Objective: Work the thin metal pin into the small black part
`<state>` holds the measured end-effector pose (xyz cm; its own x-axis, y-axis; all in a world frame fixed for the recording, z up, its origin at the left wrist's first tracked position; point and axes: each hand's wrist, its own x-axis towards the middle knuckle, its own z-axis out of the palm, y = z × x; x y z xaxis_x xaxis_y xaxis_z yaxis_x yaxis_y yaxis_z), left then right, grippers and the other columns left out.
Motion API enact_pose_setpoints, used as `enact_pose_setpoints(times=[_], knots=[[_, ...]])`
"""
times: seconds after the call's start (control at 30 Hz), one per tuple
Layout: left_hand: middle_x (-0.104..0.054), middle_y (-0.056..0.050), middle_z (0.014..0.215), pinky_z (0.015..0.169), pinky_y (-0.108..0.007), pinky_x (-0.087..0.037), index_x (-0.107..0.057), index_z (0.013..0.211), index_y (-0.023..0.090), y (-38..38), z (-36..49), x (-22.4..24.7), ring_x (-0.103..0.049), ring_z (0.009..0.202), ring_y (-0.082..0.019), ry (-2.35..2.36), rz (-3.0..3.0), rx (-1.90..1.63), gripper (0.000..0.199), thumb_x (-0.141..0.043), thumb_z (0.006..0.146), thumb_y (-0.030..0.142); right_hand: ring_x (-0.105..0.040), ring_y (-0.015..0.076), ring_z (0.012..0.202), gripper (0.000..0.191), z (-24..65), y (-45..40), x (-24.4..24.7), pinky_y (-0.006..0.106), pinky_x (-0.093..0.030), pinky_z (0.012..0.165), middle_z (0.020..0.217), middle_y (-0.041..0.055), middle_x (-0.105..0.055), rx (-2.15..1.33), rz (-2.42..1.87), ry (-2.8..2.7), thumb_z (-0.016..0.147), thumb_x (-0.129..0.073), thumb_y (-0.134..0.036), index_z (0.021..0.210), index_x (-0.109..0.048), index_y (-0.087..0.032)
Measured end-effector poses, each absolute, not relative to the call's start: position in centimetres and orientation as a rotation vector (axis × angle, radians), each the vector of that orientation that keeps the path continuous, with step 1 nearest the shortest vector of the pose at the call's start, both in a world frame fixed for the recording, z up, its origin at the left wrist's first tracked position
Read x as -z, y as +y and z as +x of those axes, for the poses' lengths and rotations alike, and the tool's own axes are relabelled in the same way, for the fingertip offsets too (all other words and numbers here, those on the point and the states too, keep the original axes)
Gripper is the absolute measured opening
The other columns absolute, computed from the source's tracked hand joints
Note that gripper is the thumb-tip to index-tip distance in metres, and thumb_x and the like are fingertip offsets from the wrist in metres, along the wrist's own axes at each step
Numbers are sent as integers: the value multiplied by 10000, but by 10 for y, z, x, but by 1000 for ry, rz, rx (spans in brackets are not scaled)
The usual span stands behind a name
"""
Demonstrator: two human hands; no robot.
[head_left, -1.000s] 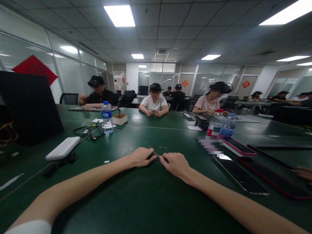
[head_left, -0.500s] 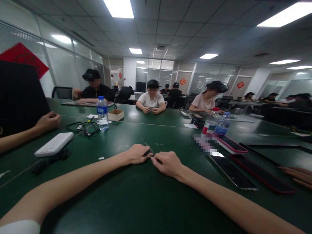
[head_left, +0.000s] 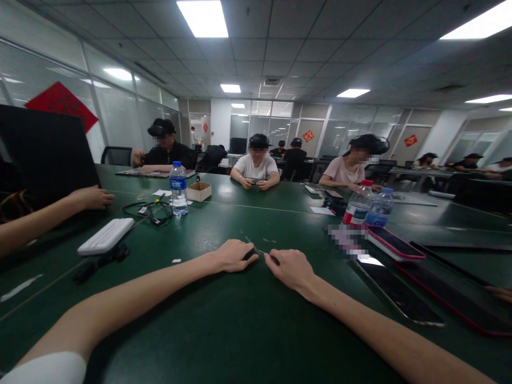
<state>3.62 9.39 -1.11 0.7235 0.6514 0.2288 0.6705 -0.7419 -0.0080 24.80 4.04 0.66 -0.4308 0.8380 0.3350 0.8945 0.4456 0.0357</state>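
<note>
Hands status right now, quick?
Left hand: closed, holding a small dark object.
Right hand: curled; cannot tell whether it grips anything.

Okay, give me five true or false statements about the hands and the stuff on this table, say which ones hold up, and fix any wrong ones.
1. The left hand holds a small dark object. True.
2. The two bottles on the right both have blue caps. False: a red-capped bottle stands beside a blue-capped bottle.
3. A small open box is to the right of the left-side bottle. True.
4. The white device lies to the right of both hands. False: the white device lies to their left.
5. A pink-edged phone lies to the right of the right hand. True.
</note>
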Motion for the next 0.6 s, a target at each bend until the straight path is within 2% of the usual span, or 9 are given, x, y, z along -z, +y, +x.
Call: enact_pose_setpoints(times=[0.6], knots=[[-658, -88, 822, 617, -299, -450, -538, 931, 173, 93, 36, 9, -644, 724, -224, -1008, -2873, 319, 412, -289, 953, 501, -574, 114, 570, 447, 249, 42, -6, 219, -362, 570, 700, 30, -655, 355, -1431, -2496, 971, -326, -427, 770, -642, -183]])
